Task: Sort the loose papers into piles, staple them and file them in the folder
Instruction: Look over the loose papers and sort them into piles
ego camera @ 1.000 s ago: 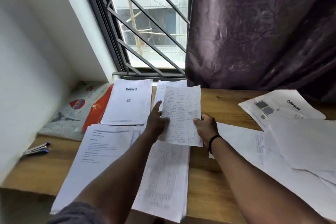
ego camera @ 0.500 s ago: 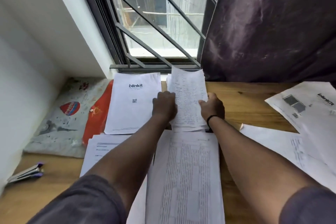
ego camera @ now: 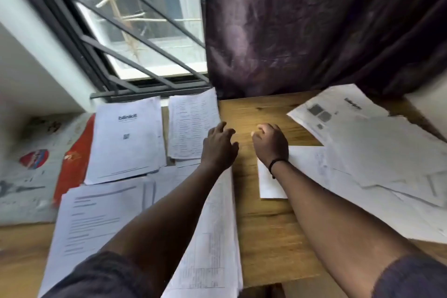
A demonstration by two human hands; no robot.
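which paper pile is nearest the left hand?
The far-centre pile of densely printed sheets, by the window; the left hand sits at its right edge. The blinkit-logo pile lies further left.

Worktop (ego camera: 266, 225): honey-brown wood with darker grain streaks. Papers: white sheet with a dark logo and a small square code (ego camera: 125, 138); white sheet densely covered in fine grey print (ego camera: 191, 123); white sheet with grey text bars (ego camera: 96, 220); white sheet with a faint ruled table (ego camera: 212, 237); white sheet with two grey squares (ego camera: 338, 114). Folder (ego camera: 75, 162): red-orange. Mat (ego camera: 26, 172): pale grey, with a red-and-blue round emblem. Curtain (ego camera: 314, 27): dark purple, mottled with a sheen. Window grille (ego camera: 135, 39): dark grey bars. Wristband (ego camera: 275, 164): black. Sleeves (ego camera: 108, 278): dark grey.
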